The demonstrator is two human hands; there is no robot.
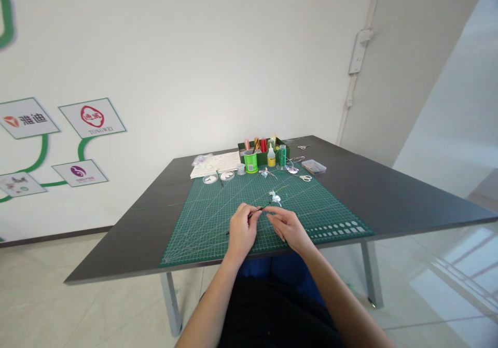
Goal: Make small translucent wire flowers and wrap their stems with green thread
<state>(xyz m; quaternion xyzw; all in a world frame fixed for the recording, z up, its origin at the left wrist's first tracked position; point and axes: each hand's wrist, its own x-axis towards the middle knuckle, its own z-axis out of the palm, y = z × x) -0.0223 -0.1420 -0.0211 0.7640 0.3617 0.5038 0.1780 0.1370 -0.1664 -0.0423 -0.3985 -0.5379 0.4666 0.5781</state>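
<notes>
My left hand (241,230) is closed around a thin dark stick-like tool (255,212), its exact kind too small to make out. A dark end sticks out behind the hand, and a bit of green shows near the front tip. My right hand (290,227) is beside it with the index finger stretched toward that tip and the thumb lower down; I see nothing plainly held in it. Just beyond the fingers, a small white-and-pale-blue flower-like piece (275,198) with a thin green strand lies on the green cutting mat (202,223).
Toward the back stand a green can (251,162), a glue bottle (271,156), a green thread spool (282,154) and a green box (241,156) of spools. White-handled scissors (305,178), a clear plastic case (313,167), small dishes (210,179) and white sheets (216,164) lie around.
</notes>
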